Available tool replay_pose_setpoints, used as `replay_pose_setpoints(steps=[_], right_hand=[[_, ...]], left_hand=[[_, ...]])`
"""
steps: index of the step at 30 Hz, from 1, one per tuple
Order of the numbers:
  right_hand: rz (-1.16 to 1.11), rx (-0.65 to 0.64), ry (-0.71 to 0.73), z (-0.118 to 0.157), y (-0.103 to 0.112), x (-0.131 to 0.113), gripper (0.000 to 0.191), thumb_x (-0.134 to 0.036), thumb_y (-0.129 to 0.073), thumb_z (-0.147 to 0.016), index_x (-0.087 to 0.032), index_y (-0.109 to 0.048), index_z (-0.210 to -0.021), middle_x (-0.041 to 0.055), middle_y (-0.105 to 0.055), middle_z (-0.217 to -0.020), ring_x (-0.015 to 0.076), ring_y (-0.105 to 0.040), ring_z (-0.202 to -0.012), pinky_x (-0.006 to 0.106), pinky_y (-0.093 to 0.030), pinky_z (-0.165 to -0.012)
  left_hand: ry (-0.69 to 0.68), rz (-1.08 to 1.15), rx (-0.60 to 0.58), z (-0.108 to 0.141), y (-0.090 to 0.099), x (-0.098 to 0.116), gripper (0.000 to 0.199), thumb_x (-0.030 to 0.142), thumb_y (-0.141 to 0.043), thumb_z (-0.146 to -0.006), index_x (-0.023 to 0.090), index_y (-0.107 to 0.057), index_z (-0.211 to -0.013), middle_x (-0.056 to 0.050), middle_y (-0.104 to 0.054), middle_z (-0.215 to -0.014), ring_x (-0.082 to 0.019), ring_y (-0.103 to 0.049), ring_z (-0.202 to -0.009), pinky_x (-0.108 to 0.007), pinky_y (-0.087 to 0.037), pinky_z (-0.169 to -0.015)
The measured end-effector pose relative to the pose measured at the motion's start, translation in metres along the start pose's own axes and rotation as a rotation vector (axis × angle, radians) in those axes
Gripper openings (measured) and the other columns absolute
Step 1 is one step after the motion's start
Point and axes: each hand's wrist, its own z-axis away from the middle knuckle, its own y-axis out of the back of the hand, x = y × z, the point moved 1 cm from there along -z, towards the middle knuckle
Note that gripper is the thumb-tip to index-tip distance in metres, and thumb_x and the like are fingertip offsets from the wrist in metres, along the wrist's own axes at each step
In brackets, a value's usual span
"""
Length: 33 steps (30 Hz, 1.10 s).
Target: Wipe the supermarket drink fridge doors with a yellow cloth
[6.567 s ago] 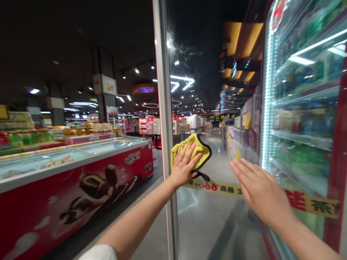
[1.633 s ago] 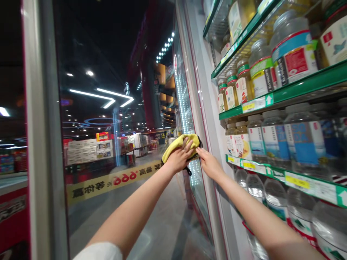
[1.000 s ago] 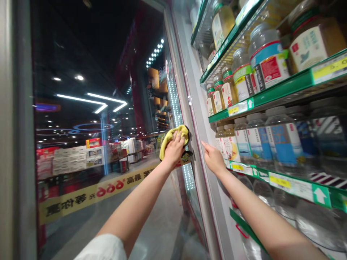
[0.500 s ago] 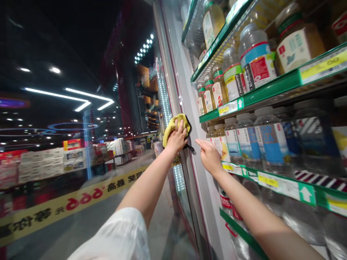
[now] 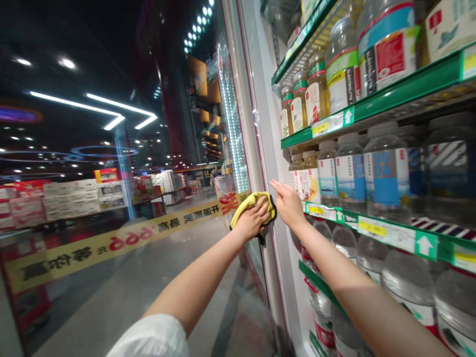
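A yellow cloth with a dark edge (image 5: 241,206) lies pressed against the glass door (image 5: 148,277), close to its metal frame (image 5: 248,99). My left hand (image 5: 255,218) is on the cloth, fingers spread over it and holding it to the glass. To the right, my right hand (image 5: 289,202) touches the whitish inner edge of the cooler (image 5: 266,124), its fingers stretched out and pointing left, with nothing visible in it. Bottles with blue labels (image 5: 386,173) stand just right of that hand.
Green-edged shelves (image 5: 372,106) with several rows of bottles fill the right side. A yellow strip with red and black characters (image 5: 126,238) crosses the glass. Beyond it, stacked boxes (image 5: 70,196) and bright ceiling lights show.
My left hand and the cloth have moved down and slightly right along the door's edge. My right hand has shifted slightly up. The view has tilted, so the shelves sit higher.
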Motion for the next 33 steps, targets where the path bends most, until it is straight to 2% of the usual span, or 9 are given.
replay_pose_setpoints(steps=[3,8,11,16,19,22,25,30,33], right_hand=[[0.001,0.005,0.021,0.0,-0.002,-0.003,0.052,-0.005,-0.04,-0.086,-0.019,-0.07,-0.127,0.0087,-0.068,-0.134,0.022,-0.062,-0.126,0.043,-0.047,-0.113],[0.027,0.004,0.022,0.001,-0.002,0.001,0.052,-0.004,-0.039,-0.086,-0.017,-0.071,-0.126,0.01,-0.069,-0.132,0.0221,-0.062,-0.127,0.043,-0.047,-0.113],[0.033,0.007,0.006,0.004,-0.003,0.006,0.053,-0.004,-0.039,-0.086,-0.019,-0.071,-0.126,0.0081,-0.07,-0.132,0.0212,-0.063,-0.126,0.043,-0.048,-0.112],[0.009,-0.023,0.01,0.004,-0.015,0.0,0.051,-0.006,-0.04,-0.088,-0.02,-0.07,-0.127,0.0076,-0.069,-0.133,0.0208,-0.063,-0.126,0.041,-0.048,-0.112],[-0.009,-0.04,0.002,-0.001,-0.023,-0.009,0.052,-0.006,-0.04,-0.089,-0.02,-0.068,-0.131,0.0075,-0.068,-0.135,0.0204,-0.061,-0.129,0.04,-0.047,-0.113],[-0.019,-0.047,0.004,-0.003,-0.027,-0.014,0.056,-0.005,-0.04,-0.087,-0.02,-0.064,-0.136,0.0074,-0.064,-0.14,0.0208,-0.057,-0.134,0.042,-0.044,-0.116],[-0.038,-0.048,0.002,-0.002,-0.029,-0.015,0.059,-0.004,-0.04,-0.086,-0.019,-0.061,-0.139,0.0086,-0.061,-0.144,0.0219,-0.054,-0.137,0.044,-0.042,-0.118],[-0.108,-0.017,-0.053,-0.007,-0.045,-0.019,0.059,-0.006,-0.038,-0.088,-0.019,-0.059,-0.141,0.0099,-0.056,-0.149,0.0229,-0.051,-0.139,0.046,-0.04,-0.119],[-0.176,-0.04,-0.043,-0.016,-0.061,-0.03,0.06,-0.005,-0.037,-0.088,-0.018,-0.057,-0.143,0.0095,-0.052,-0.152,0.0219,-0.048,-0.142,0.043,-0.038,-0.121]], left_hand=[[0.068,-0.004,0.06,-0.018,0.022,-0.044,0.064,0.038,-0.061,-0.09,0.015,-0.048,-0.149,-0.013,-0.026,-0.166,-0.029,-0.015,-0.156,-0.044,-0.017,-0.127],[0.478,0.048,0.259,-0.051,0.065,-0.105,0.07,0.037,-0.05,-0.096,0.012,-0.03,-0.158,-0.013,-0.007,-0.169,-0.029,0.002,-0.157,-0.045,-0.013,-0.128],[0.516,0.067,0.256,-0.04,0.05,-0.084,0.075,0.036,-0.046,-0.098,0.004,-0.019,-0.159,-0.021,-0.005,-0.168,-0.031,0.002,-0.156,-0.044,-0.015,-0.127],[0.258,0.033,0.132,0.008,0.015,-0.038,0.074,0.03,-0.046,-0.096,0.004,-0.018,-0.159,-0.021,-0.013,-0.166,-0.03,-0.007,-0.156,-0.044,-0.02,-0.126],[0.183,0.032,0.061,0.022,0.034,-0.06,0.071,0.036,-0.053,-0.093,0.014,-0.032,-0.157,-0.016,-0.019,-0.166,-0.033,-0.012,-0.155,-0.049,-0.028,-0.122],[0.425,-0.008,0.157,0.025,0.068,-0.096,0.067,0.037,-0.054,-0.093,0.019,-0.038,-0.155,-0.011,-0.016,-0.168,-0.035,-0.008,-0.156,-0.058,-0.026,-0.121],[0.592,-0.045,0.215,0.031,0.081,-0.1,0.068,0.039,-0.058,-0.092,0.022,-0.038,-0.155,-0.011,-0.014,-0.169,-0.041,-0.002,-0.156,-0.071,-0.016,-0.118],[0.249,0.009,-0.007,0.045,0.063,-0.067,0.067,0.037,-0.061,-0.091,0.028,-0.04,-0.154,-0.008,-0.018,-0.168,-0.04,-0.01,-0.155,-0.066,-0.038,-0.11],[0.203,-0.011,-0.018,0.058,0.069,-0.076,0.065,0.043,-0.059,-0.091,0.029,-0.042,-0.153,-0.007,-0.022,-0.167,-0.039,-0.014,-0.155,-0.067,-0.03,-0.115]])
